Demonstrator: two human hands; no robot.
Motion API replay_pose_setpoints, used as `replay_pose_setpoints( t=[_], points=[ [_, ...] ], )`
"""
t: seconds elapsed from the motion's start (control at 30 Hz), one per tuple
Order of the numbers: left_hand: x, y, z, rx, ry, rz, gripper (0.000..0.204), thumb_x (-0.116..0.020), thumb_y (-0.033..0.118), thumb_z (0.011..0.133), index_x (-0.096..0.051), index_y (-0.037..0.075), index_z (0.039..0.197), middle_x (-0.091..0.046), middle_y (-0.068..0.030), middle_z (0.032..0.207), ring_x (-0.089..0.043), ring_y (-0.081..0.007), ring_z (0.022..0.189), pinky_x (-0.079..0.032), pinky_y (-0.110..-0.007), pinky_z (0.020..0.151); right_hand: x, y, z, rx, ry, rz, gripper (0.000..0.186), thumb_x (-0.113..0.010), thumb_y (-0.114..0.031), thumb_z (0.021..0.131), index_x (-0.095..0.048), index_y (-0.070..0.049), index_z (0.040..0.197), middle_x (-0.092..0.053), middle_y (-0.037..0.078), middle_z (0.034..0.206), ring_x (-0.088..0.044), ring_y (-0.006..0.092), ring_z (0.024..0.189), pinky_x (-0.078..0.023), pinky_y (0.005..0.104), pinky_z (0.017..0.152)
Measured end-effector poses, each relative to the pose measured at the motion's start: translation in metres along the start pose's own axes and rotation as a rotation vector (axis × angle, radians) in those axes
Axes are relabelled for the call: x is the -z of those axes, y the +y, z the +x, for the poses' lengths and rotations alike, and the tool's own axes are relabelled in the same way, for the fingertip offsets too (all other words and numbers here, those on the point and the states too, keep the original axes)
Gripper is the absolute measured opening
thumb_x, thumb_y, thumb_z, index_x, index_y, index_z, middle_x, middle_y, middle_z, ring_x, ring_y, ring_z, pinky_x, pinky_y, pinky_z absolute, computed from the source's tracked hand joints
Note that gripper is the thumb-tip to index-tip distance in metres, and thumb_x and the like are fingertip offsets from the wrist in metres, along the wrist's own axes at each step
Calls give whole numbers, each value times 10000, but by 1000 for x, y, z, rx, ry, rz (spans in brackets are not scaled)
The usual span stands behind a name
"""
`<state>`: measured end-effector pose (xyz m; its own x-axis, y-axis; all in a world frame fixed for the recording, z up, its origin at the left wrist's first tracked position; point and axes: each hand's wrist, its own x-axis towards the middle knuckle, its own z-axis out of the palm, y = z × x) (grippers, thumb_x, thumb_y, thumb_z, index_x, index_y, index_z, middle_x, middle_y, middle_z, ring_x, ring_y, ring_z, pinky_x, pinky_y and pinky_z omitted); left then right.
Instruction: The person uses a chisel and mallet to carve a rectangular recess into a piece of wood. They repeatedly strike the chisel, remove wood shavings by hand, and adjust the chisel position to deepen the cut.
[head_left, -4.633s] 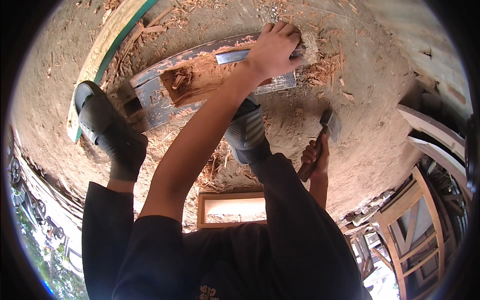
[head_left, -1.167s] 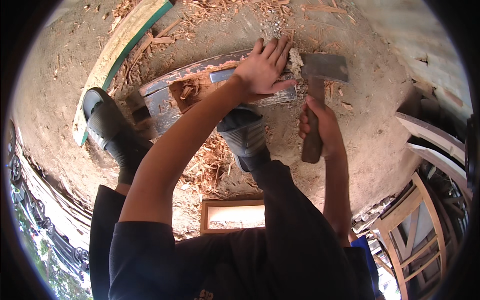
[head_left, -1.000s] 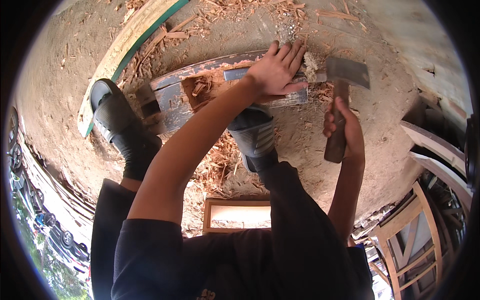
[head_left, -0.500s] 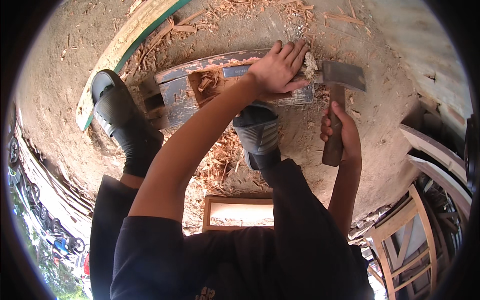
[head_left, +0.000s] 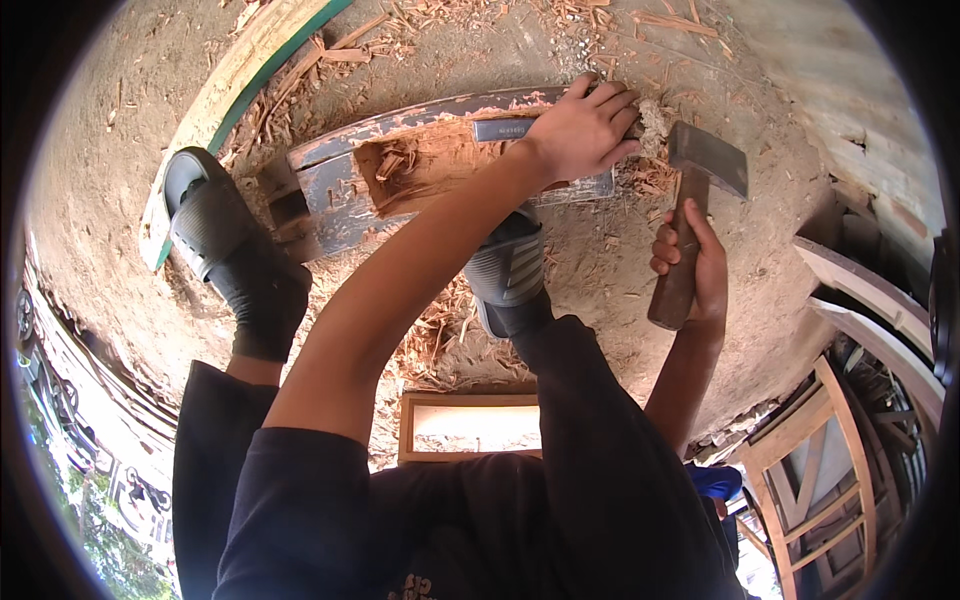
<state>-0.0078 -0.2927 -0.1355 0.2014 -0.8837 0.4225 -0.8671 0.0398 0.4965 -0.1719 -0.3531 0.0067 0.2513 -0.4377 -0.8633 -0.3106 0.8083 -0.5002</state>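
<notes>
A long, weathered grey board (head_left: pixel 330 198) lies across the ground, with a hollowed, splintered recess (head_left: pixel 395 172) in it. A narrow blue-grey metal bar (head_left: pixel 498 129) lies along the recess, its right part hidden under my left hand (head_left: pixel 585 135), which rests over the board's right end with fingers apart and slightly bent. My right hand (head_left: pixel 690 250) is closed around the wooden handle of a hatchet (head_left: pixel 710 160), whose broad metal head is just right of my left hand, by some pale crumbly material (head_left: pixel 655 125). My sandalled feet (head_left: pixel 210 225) are near the board.
A pale curved plank (head_left: pixel 225 95) with a green edge lies upper left. Wood chips (head_left: pixel 435 330) are scattered around. A small wooden frame (head_left: pixel 408 425) is by my body. Curved boards (head_left: pixel 865 270) and wooden frames (head_left: pixel 815 450) lean at the right, beside a wall (head_left: pixel 850 90).
Since the earliest frame, my right hand has raised the hatchet to beside the board's end. In the last second, my left hand has shifted slightly right along the board, the hatchet slightly too.
</notes>
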Motion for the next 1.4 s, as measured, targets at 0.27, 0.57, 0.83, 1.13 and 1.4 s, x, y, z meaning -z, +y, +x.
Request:
replay_pose_setpoints(
  t=[0.27, 0.57, 0.83, 1.13, 1.4],
  points=[
    [-2, -3, 0, 20, -84, -11, 417, -530, 396, 863, -577, 7, 1005, -504, -147, 1266, -430, -273, 1199, -321, -424, 1006, 2, 0, -2, -27, -27, 6, 277, -561, -324, 910, -483, -58, 919, -457, 8, 664, -430, 96, 515, -378, 246, 471],
    [67, -24, -3, 308, -327, 92, 680, -585, 477, 830, -395, 88, 1354, -408, -183, 1377, -338, -308, 1319, -253, -401, 1105, 25, -15, -7, 74, 91, -20, 273, -533, -323, 929, -499, -52, 925, -465, 7, 666, -430, 81, 500, -383, 231, 460],
    [87, -86, -6, 301, -758, -324, 657, -695, 344, 763, -452, 93, 1320, -587, -184, 1172, -567, -334, 1091, -432, -394, 966, 13, 6, -6, -45, 31, 31, 282, -539, -322, 928, -506, -42, 925, -475, 14, 649, -429, 77, 477, -386, 236, 435],
    [75, -75, -35, 211, -512, -135, 515, -576, 360, 864, -434, 135, 1305, -548, -158, 1163, -527, -356, 1076, -430, -438, 924, 8, -7, -3, 83, 83, 68, 272, -540, -321, 927, -497, -53, 905, -465, 10, 657, -423, 78, 475, -391, 230, 444],
    [77, -74, -36, 164, -530, -96, 563, -593, 383, 851, -431, 93, 1305, -484, -166, 1222, -505, -344, 1111, -404, -435, 961, -10, 17, -3, -17, -54, -173, 268, -544, -311, 914, -488, -51, 890, -482, 22, 634, -455, 84, 471, -407, 249, 432]
  ],
)
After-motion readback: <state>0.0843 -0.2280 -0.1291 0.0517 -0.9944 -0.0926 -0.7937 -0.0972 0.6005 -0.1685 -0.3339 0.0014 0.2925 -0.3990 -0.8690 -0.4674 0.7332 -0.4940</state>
